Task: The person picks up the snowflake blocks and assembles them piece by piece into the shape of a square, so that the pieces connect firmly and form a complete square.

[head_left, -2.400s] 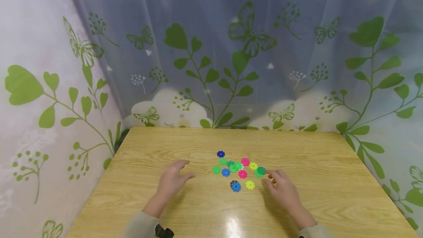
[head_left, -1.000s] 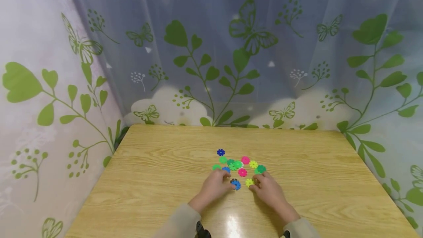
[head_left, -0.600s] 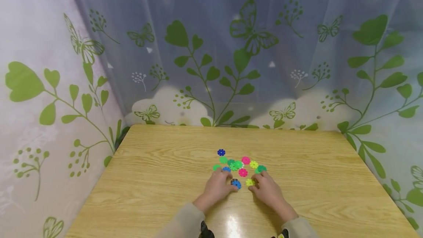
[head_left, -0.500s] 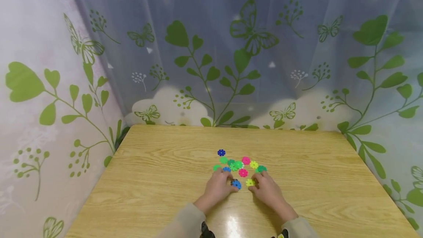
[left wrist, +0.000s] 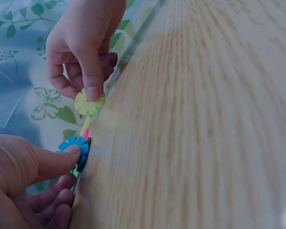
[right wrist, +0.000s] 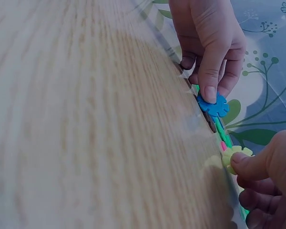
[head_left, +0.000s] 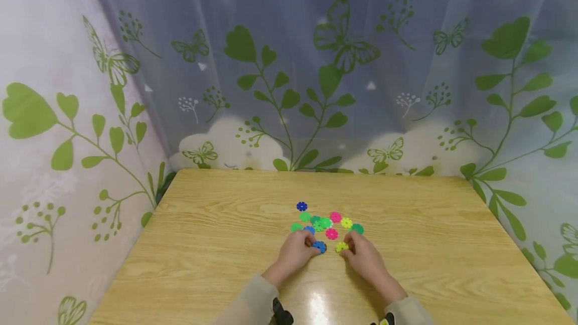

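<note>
Notched flower-shaped plastic discs lie in a loose cluster on the table. My left hand (head_left: 294,252) pinches a blue disc (head_left: 319,247) between thumb and fingers. The blue disc stands tilted in the left wrist view, with a dark brown disc (left wrist: 82,162) close behind it. My right hand (head_left: 367,259) pinches a yellow disc (head_left: 341,248), its thumb across the face (right wrist: 232,161). A gap separates the two held discs. Just beyond the hands lie a pink disc (head_left: 331,234), a second blue disc (head_left: 309,229) partly covered by left fingers, and a dark green disc (head_left: 357,228).
Farther back are a dark blue disc (head_left: 301,206), another pink disc (head_left: 335,217), another yellow disc (head_left: 346,223) and several overlapping green ones (head_left: 321,223). Bare wooden tabletop (head_left: 217,204) surrounds the cluster. A leaf-patterned curtain (head_left: 289,99) hangs behind the table.
My left hand came in from the left to the blue disc, which it has now picked at and tilted. My right hand moved from beside the dark green disc to the near yellow one.
</note>
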Demonstrator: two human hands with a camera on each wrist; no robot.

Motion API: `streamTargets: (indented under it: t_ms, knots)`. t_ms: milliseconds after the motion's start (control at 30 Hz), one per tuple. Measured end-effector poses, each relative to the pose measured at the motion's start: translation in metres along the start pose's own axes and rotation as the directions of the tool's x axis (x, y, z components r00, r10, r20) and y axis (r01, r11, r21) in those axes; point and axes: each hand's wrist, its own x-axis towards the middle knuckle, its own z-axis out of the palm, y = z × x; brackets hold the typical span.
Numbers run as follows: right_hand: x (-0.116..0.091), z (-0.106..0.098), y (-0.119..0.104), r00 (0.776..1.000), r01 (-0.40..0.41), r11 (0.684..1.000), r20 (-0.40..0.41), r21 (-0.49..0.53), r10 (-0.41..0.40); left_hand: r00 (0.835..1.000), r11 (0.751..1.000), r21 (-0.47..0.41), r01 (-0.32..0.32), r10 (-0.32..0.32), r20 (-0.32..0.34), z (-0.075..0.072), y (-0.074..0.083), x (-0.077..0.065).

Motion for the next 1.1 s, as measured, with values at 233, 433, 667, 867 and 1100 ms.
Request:
streamTargets:
  t_ms: [233, 433, 667, 867, 1100]
  knots:
    - [0.0, 0.0, -0.001, 0.998, 0.047, 0.999, -0.035, -0.001, -0.047, 0.999, 0.998, -0.054, -0.024, 0.025, 0.025, -0.005, -0.002, -0.001]
    - [0.0, -0.001, -0.004, 0.992, 0.092, 0.995, -0.094, 0.023, -0.09, 0.998, 0.99, -0.138, -0.027, 0.036, 0.057, -0.013, -0.002, -0.001]
    - [0.002, -0.004, -0.011, 0.981, 0.135, 0.989, -0.147, 0.065, -0.125, 0.997, 0.946, -0.324, 0.021, 0.003, 0.073, -0.023, 0.002, 0.002]
    - [0.004, -0.007, -0.02, 0.977, 0.159, 0.982, -0.159, 0.1, -0.141, 0.999, 0.908, -0.417, 0.036, -0.016, 0.051, -0.03, 0.009, 0.002]
    - [0.007, -0.008, -0.026, 0.951, 0.232, 0.961, -0.241, 0.147, -0.193, 0.999, 0.888, -0.458, 0.037, -0.032, 0.019, -0.036, 0.014, 0.001]
